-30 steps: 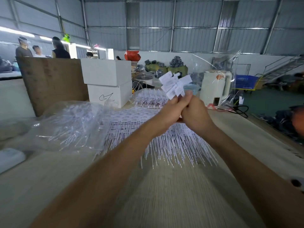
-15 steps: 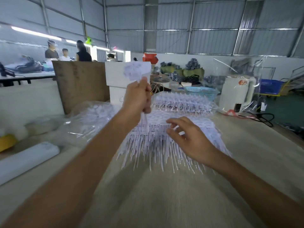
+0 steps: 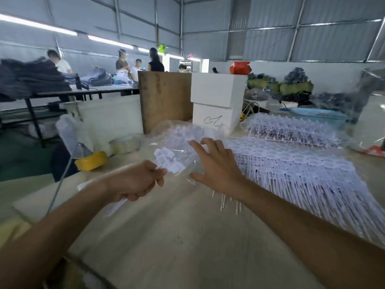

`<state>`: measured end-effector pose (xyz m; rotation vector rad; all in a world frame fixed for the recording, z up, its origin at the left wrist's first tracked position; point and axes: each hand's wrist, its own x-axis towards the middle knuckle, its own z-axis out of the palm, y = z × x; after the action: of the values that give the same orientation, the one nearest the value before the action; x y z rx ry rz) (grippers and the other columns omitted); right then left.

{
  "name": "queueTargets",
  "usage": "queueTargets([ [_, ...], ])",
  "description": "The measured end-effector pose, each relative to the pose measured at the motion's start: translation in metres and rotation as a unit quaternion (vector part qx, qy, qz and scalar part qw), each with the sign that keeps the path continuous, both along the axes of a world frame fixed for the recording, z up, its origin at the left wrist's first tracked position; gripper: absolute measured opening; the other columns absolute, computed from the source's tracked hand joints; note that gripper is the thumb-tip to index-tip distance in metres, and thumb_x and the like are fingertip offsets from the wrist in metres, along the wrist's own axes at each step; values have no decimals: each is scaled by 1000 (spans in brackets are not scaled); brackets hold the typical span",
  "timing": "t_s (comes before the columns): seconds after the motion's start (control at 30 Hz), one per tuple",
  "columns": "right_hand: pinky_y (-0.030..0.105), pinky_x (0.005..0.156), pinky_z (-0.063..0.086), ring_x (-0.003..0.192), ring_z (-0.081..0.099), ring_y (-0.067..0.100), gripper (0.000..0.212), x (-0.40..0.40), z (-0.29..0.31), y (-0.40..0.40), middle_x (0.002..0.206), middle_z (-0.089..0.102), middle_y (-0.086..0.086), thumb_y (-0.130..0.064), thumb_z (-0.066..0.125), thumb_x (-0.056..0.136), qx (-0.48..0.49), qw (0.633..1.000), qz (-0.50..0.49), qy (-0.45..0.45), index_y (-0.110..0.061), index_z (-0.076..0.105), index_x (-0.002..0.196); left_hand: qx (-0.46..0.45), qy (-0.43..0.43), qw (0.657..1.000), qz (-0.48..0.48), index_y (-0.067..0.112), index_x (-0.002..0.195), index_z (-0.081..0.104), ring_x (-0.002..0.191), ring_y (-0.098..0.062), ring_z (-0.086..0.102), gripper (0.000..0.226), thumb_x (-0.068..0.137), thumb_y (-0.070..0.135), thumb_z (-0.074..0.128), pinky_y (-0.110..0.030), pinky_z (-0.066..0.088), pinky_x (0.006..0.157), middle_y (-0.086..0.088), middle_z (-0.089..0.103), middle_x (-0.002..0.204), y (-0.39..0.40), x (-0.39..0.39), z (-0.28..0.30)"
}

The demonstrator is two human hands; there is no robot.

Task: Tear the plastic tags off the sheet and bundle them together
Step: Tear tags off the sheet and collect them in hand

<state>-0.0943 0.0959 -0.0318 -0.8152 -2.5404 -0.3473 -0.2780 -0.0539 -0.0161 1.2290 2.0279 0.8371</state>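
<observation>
Left hand gripping a bundle of tags, heads toward 1 o'clock, stems toward 7, right hand spread wide on a clear bag, tag sheet at 3 o'clock

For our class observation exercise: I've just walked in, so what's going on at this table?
A person is working with white plastic tags at a wooden table. The left hand grips a bundle of torn-off tags, their stems sticking out below the fist. The right hand, fingers spread, reaches to a clear plastic bag that holds more tags. Sheets of untorn tags lie spread to the right.
</observation>
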Motion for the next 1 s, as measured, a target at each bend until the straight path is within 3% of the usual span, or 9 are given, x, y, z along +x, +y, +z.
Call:
queueTargets([
  [0.07, 42, 93, 44, 123, 47, 28, 57, -16, 1, 9, 137, 50, 4, -28, 62, 95, -3, 1000, -6, 17, -25, 41, 148, -14, 7, 1000, 2, 11, 90, 61, 37, -10, 28, 41, 106, 44, 43, -18, 18, 39, 3, 39, 48, 11, 3, 0],
  [0.17, 39, 85, 50, 103, 60, 25, 24, -23, 13, 19, 109, 67, 7, -6, 53, 95, -96, 970, 7, 225, -12, 69, 112, -23, 25, 999, -22, 10, 89, 58, 29, -7, 29, 27, 107, 15, 39, -16, 19, 35, 10, 46, 36, 41, 14, 4],
  [0.23, 38, 83, 52, 93, 61, 21, 21, -20, 25, 22, 101, 68, 8, 0, 54, 93, -125, 934, 32, 335, -7, 72, 101, -20, 19, 999, -25, 6, 91, 58, 31, -9, 29, 27, 106, 15, 39, -15, 19, 36, 2, 44, 44, 67, 22, 7],
  [0.33, 30, 84, 51, 90, 61, 20, 20, -13, 37, 22, 102, 66, 10, 0, 56, 94, -127, 933, 55, 332, -4, 72, 104, -20, -5, 1000, -22, 3, 96, 58, 35, -11, 25, 26, 106, 19, 40, -15, 20, 38, -3, 35, 53, 103, 29, 13],
  [0.47, 5, 77, 40, 89, 58, 12, 22, -6, 40, 27, 100, 69, 6, -2, 54, 96, -166, 907, 40, 384, -7, 75, 100, -4, 38, 999, -32, 2, 85, 52, 34, -14, 27, 21, 99, 0, 37, -15, 23, 36, -6, 35, 55, 133, 36, 14],
  [0.53, 13, 78, 47, 86, 61, 11, 26, -7, 48, 32, 95, 71, -1, 0, 53, 94, -237, 847, 35, 474, -12, 76, 94, 6, 64, 997, -44, 4, 80, 49, 35, -14, 27, 23, 97, -3, 35, -16, 22, 37, -7, 35, 58, 142, 42, 16],
  [0.7, 29, 73, 54, 65, 57, 14, 28, -3, 78, 51, 70, 64, 2, 4, 56, 91, -422, 612, -1, 669, -14, 74, 82, 10, 139, 985, -98, 16, 74, 46, 30, -12, 28, 28, 91, -5, 36, -14, 22, 37, -7, 39, 55, 155, 64, 22],
  [0.83, 24, 67, 54, 56, 51, 13, 21, 12, 95, 60, 65, 57, 5, 10, 59, 90, -465, 522, 25, 715, -4, 71, 81, -38, 163, 976, -141, 15, 86, 45, 27, -10, 30, 16, 102, 17, 45, -15, 24, 36, -4, 42, 55, 149, 58, 9],
  [1.0, 32, 88, 61, 63, 55, 13, 20, 23, 80, 43, 69, 58, 7, 10, 55, 94, -526, 588, 90, 609, 2, 73, 92, 9, 203, 975, -86, 11, 100, 45, 44, -10, 34, 13, 108, 17, 38, -17, 29, 34, -2, 39, 65, 148, 41, 8],
])
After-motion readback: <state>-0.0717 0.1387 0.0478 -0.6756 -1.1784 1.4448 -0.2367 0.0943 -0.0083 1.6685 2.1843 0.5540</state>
